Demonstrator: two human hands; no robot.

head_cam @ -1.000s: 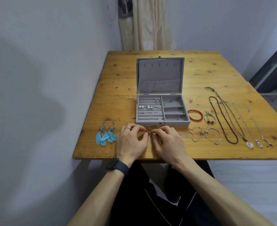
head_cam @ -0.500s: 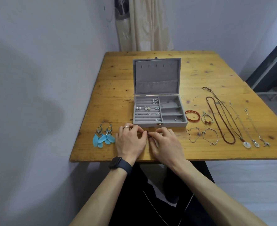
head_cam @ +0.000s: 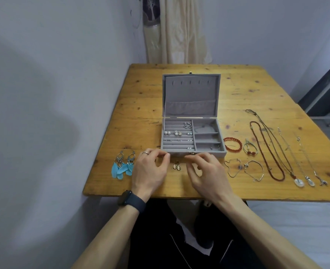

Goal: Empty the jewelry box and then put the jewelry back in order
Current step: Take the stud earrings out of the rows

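Your left hand (head_cam: 150, 169) and right hand (head_cam: 208, 175) are both hovering over the near edge of the bench (head_cam: 141, 105). The fingers are loosely curled with nothing in them, and there's a gap between the two hands. In that gap a little pair of gold drop earrings (head_cam: 176, 166) lies on the wood, and neither hand is touching it. Your fingertips are right up by the near wall of the grey jewelry box (head_cam: 179, 153), though I can't tell if they're actually touching it. The box is open with its lid (head_cam: 190, 92) standing up. Pearl and stud earrings (head_cam: 176, 133) are tucked into the slotted left half. Just left of your left hand are the blue feather earrings (head_cam: 122, 166). Right of the box there's a red bead bracelet (head_cam: 232, 144), with some thin bracelets (head_cam: 254, 170) nearer you. Further right is a row of necklaces (head_cam: 299, 182).
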